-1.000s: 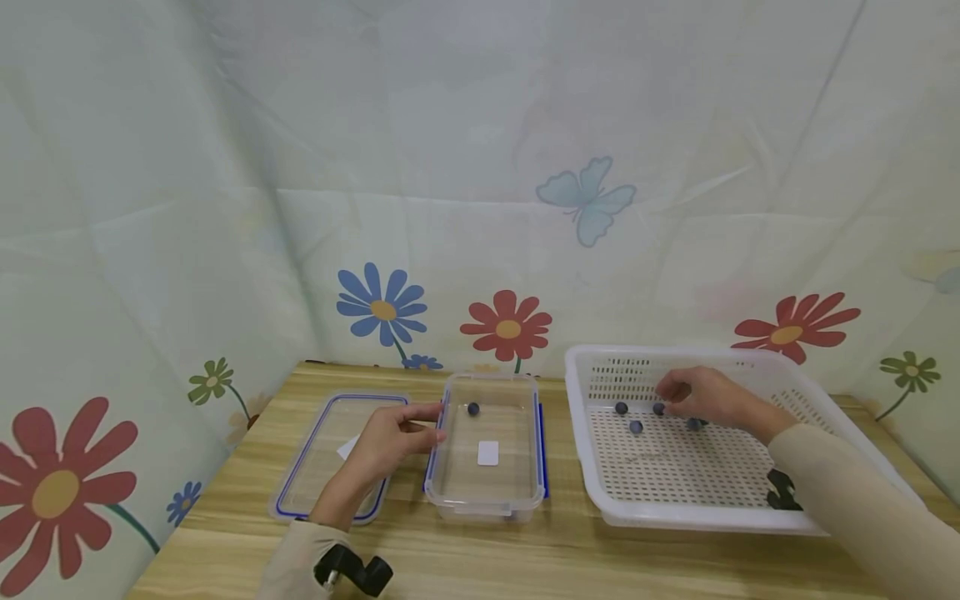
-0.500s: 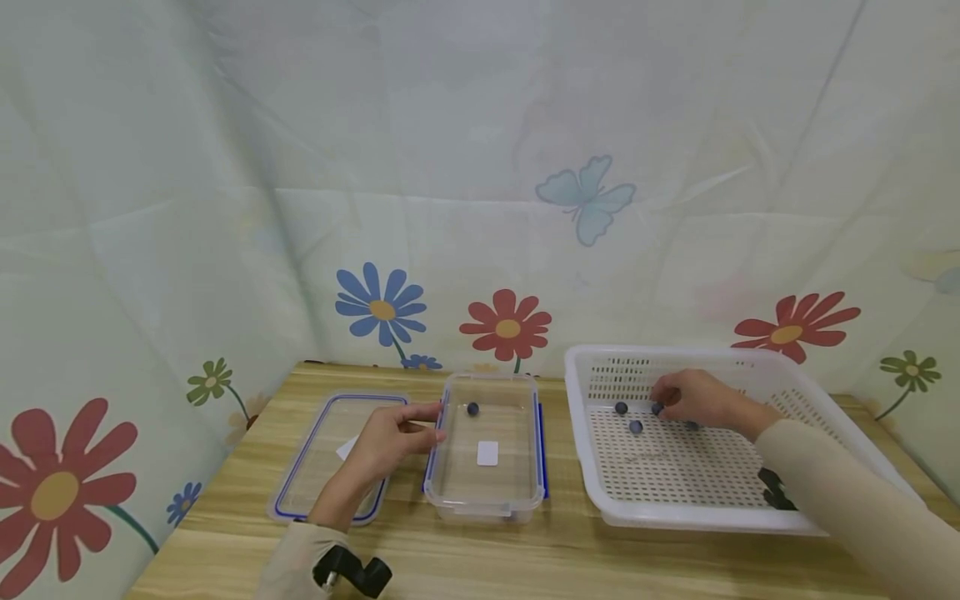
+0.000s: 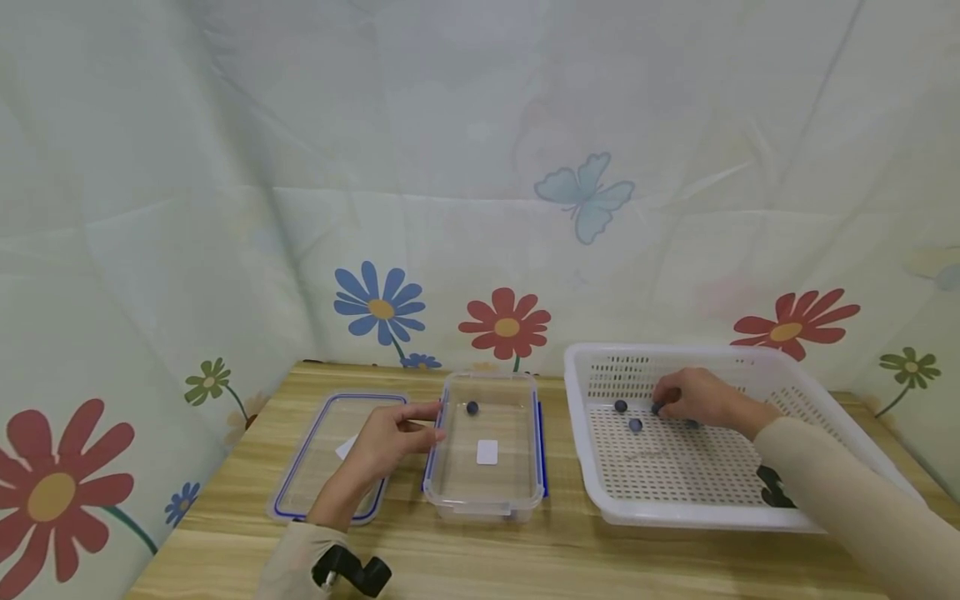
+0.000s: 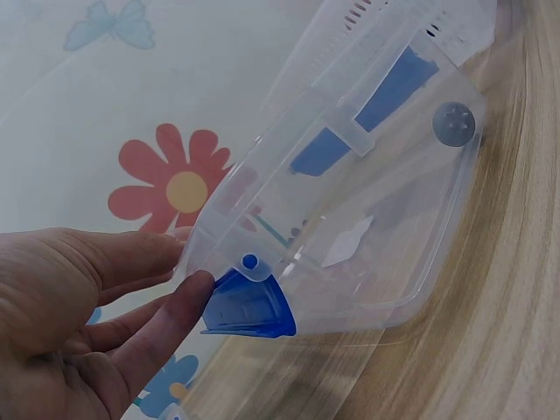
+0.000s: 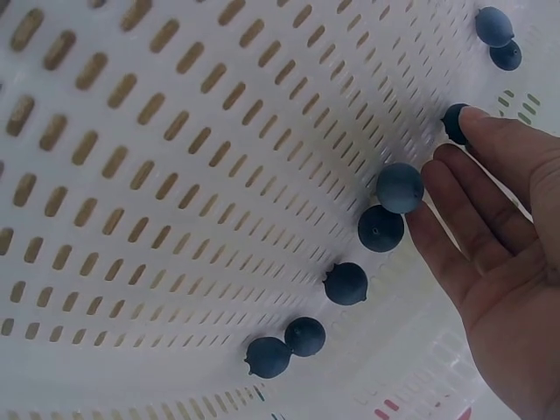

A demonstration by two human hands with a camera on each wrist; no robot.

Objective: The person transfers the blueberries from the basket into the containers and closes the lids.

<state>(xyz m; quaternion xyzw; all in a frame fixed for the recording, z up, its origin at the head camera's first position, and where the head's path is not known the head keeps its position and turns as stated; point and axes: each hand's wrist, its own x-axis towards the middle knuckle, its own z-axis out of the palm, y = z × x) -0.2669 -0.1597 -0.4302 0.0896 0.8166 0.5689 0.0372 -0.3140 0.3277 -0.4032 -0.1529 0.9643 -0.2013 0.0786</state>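
My left hand (image 3: 390, 446) grips the left rim of a clear plastic food container (image 3: 487, 506); in the left wrist view, thumb and fingers meet at its edge by a blue latch (image 4: 249, 304). One blueberry (image 4: 454, 124) lies on the container's floor. Inside a white perforated basket (image 3: 712, 517), my right hand (image 3: 697, 396) reaches down to the berries. Its thumb and index finger pinch a dark blueberry (image 5: 454, 123), partly hidden by the fingertips. Several other blueberries (image 5: 401, 187) lie around that hand, two of them close beside its fingers.
The container's lid (image 3: 318, 475), edged with a blue seal, lies flat on the wooden table (image 3: 555, 558) to the left. A white label (image 3: 487, 452) shows in the container. A flower-printed curtain (image 3: 450, 167) hangs behind the table.
My right hand has shifted slightly left and down inside the basket, onto a blueberry. The left hand has stayed at the container's rim.
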